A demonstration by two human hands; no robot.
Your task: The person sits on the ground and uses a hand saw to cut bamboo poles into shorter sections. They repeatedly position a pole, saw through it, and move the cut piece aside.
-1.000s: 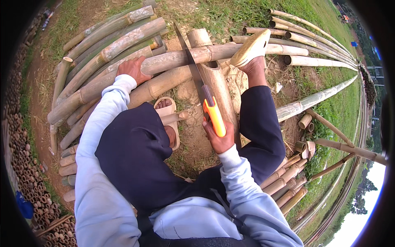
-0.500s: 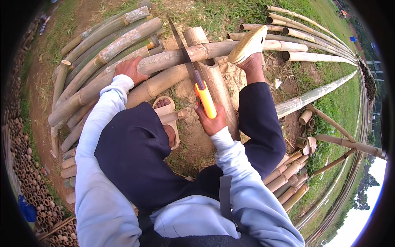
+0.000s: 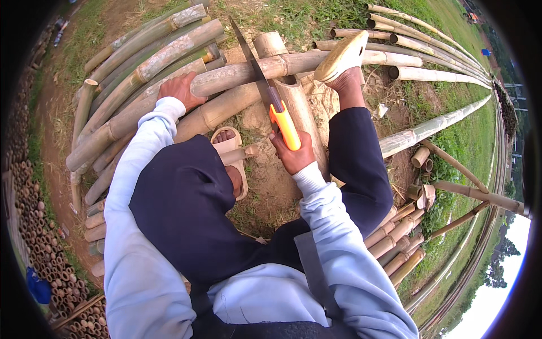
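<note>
My right hand [image 3: 296, 152] is closed round the orange handle of a handsaw [image 3: 287, 125]. Its dark blade slants away to the upper left and crosses a thick bamboo pole [image 3: 230, 78], resting against it. Farther left, my left hand [image 3: 183, 91] grips that pole from above, fingers wrapped over it and partly hidden. My right foot, in a pale yellow sandal [image 3: 340, 56], presses on the pole right of the blade. Under the pole stand a short upright bamboo post [image 3: 270, 44] and a sloping bamboo support [image 3: 305, 110].
Several bamboo poles [image 3: 149, 65] are stacked at the left. More long poles [image 3: 429, 76] lie on grass at the right. Cut bamboo pieces [image 3: 398, 240] lie beside my right knee. Many short cut tubes [image 3: 42, 243] are piled at far left. My left foot's sandal [image 3: 230, 148] rests on dirt.
My right hand and the saw have moved a little away from me, the blade sliding forward across the pole. My left hand keeps its grip on the pole.
</note>
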